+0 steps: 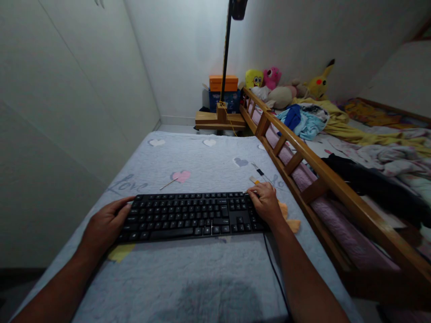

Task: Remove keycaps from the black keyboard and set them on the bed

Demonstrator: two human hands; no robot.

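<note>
A black full-size keyboard (188, 215) lies across the light blue quilted cover in front of me. My left hand (106, 224) grips its left end, thumb on top. At the opposite end, my right hand (264, 202) is closed over the upper right corner, covering part of the number pad; a small pale spot shows by its fingertips, too small to name. An orange cloth (293, 225) sticks out from beneath my right wrist. Beyond the keyboard lies a thin white cotton swab (168, 183). A small tool with a black band (260, 172) rests past my right hand.
The keyboard's cable (274, 264) runs toward me beside my right forearm. A wooden bed rail (296, 148) borders the right side, with clothes (305, 121) and plush toys behind it. A pale cabinet (67, 112) stands left. At the far end are a wooden stand (220, 117) and an orange box (223, 83).
</note>
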